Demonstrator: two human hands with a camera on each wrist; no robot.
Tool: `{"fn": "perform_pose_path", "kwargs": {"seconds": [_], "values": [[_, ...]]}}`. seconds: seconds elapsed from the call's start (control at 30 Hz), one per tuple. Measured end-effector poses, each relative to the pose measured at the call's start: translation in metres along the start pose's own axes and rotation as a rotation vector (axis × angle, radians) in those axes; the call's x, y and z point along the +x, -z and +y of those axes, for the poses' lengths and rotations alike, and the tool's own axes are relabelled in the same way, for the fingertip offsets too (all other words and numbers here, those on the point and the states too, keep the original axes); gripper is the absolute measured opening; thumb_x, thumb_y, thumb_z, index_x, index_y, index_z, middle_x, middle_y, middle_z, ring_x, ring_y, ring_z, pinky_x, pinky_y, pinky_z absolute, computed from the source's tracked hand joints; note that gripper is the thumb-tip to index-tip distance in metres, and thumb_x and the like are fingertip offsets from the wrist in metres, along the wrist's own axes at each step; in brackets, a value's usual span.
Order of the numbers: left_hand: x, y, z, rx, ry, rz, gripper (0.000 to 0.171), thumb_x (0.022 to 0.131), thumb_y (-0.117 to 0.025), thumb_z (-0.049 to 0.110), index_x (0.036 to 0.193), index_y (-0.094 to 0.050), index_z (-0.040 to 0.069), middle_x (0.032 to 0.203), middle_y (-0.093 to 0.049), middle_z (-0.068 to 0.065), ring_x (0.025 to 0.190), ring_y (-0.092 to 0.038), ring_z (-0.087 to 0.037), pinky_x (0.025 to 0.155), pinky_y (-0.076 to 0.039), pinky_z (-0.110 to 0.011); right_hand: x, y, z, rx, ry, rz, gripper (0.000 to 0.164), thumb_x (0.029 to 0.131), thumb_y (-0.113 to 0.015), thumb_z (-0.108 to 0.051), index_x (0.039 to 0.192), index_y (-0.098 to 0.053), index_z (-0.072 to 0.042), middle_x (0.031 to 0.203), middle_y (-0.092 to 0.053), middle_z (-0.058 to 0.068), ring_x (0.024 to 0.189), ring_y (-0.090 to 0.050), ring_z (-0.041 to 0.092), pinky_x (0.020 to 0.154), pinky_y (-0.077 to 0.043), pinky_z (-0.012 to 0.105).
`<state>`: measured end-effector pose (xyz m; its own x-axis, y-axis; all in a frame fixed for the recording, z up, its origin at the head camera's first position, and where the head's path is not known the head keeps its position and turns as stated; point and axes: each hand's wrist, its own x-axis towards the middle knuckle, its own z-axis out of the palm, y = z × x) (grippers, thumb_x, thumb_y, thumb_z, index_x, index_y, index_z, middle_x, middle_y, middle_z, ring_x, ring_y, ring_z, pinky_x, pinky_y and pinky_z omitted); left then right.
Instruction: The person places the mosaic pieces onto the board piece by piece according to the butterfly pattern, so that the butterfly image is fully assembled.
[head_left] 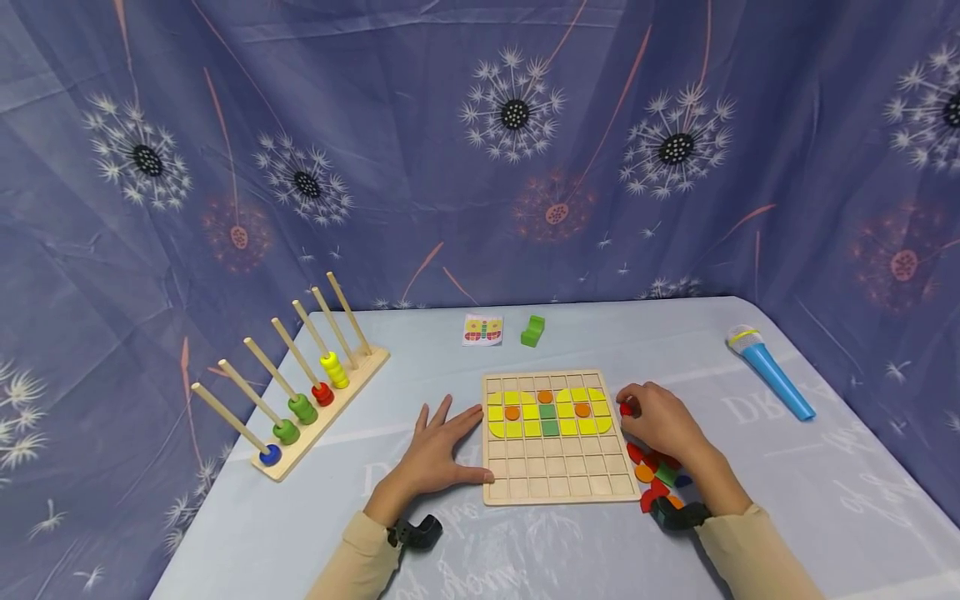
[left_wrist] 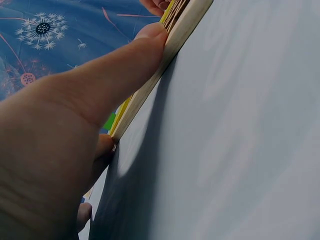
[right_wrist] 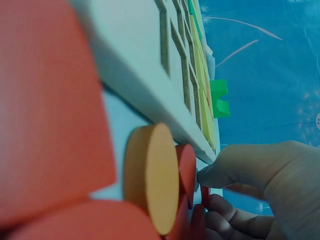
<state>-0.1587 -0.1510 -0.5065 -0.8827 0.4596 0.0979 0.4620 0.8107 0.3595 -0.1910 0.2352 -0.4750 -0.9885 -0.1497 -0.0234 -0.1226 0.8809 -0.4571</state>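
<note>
A wooden grid board [head_left: 558, 490] lies on the table. Its upper rows hold yellow tiles [head_left: 530, 412], orange discs [head_left: 582, 410] and green squares [head_left: 550, 427]; its lower cells are bare wood. My left hand [head_left: 431, 454] rests with spread fingers at the board's left edge, and the thumb [left_wrist: 142, 55] touches its side in the left wrist view. Beyond the right edge, my right hand [head_left: 663, 421] pinches a small red piece [head_left: 626, 409], mostly covered by the fingers. Loose red, orange, green and blue pieces [head_left: 644, 473] lie below that hand, some overlapping.
On the left stands a bead stacker [head_left: 330, 423] with tall pegs and coloured beads. A butterfly picture card [head_left: 483, 330] and a green block [head_left: 533, 331] are behind the board. To the far right lies a blue toy microphone [head_left: 776, 379]. A patterned curtain [head_left: 420, 167] hangs behind the table.
</note>
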Motion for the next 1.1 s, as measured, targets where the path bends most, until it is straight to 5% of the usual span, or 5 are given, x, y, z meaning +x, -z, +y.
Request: {"fn": "perform_pose_path", "kwargs": {"seconds": [0.33,0.7,1.1], "values": [[0.001,0.000,0.000,0.009,-0.001,0.006,0.104,0.065,-0.060,0.083,0.149,-0.038,0.026,0.150,-0.034,0.013,0.145,-0.007,-0.031,0.110,0.004,-0.059,-0.001,0.001,0.002,-0.001,-0.049,-0.003,0.047,0.075,-0.077,-0.022,0.115,-0.067,0.000,0.102,-0.062,0.014,0.084,-0.053,0.027,0.080,-0.051,0.050],[-0.001,0.000,-0.003,0.009,0.003,0.003,0.104,0.065,-0.060,0.083,0.149,-0.039,0.024,0.151,-0.034,0.014,0.145,-0.007,-0.031,0.110,0.004,-0.060,-0.001,0.000,-0.015,0.068,0.065,-0.004,0.042,0.075,-0.074,-0.018,0.115,-0.069,-0.008,0.096,-0.059,0.002,0.079,-0.049,0.020,0.068,-0.047,0.034],[-0.001,-0.001,-0.002,0.016,-0.022,0.017,0.105,0.065,-0.058,0.085,0.149,-0.038,0.025,0.151,-0.034,0.013,0.144,-0.008,-0.033,0.110,0.002,-0.061,0.000,-0.018,-0.044,0.121,0.210,-0.042,0.034,0.070,-0.074,-0.015,0.105,-0.073,-0.014,0.093,-0.060,-0.005,0.082,-0.051,0.016,0.076,-0.047,0.035]]}}
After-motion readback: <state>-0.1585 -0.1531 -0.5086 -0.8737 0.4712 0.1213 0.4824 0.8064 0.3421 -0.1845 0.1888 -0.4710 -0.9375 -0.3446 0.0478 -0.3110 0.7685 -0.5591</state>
